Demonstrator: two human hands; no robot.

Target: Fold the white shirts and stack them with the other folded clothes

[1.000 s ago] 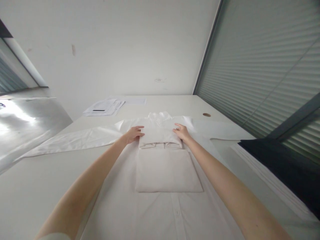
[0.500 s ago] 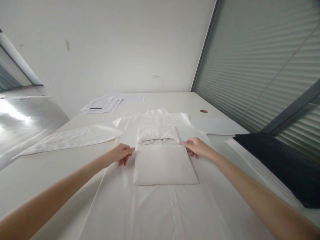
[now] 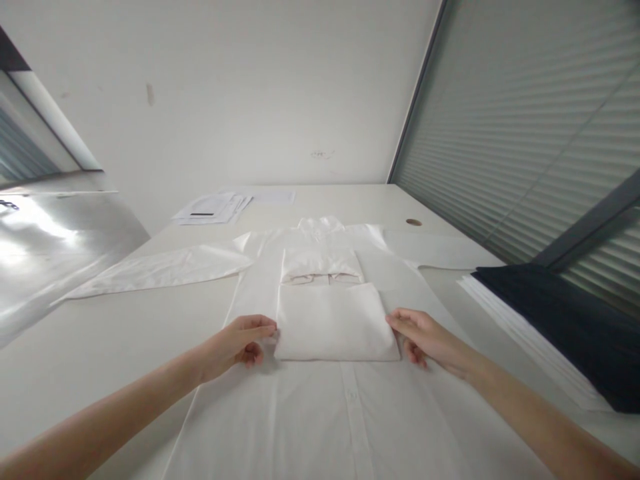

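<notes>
A white shirt [image 3: 320,413] lies spread on the table, its collar toward the wall and its sleeves out to both sides. On its middle rests a folded white cloth [image 3: 335,323], with a smaller folded part just beyond it. My left hand [image 3: 250,340] pinches the cloth's left edge between thumb and fingers. At the right edge, my right hand [image 3: 413,333] has thumb and forefinger closed on the same cloth, the other fingers curled beneath.
Papers [image 3: 215,208] lie at the table's far left. A dark folded cloth [image 3: 565,333] sits on a stack of white sheets [image 3: 530,343] at the right. The table [image 3: 350,199] has a round hole near the blinds [image 3: 520,120].
Both hands have moved down along the folded cloth's sides, nearer to me. The cloth's near edge looks slightly lifted or shifted, and the view has turned a little left.
</notes>
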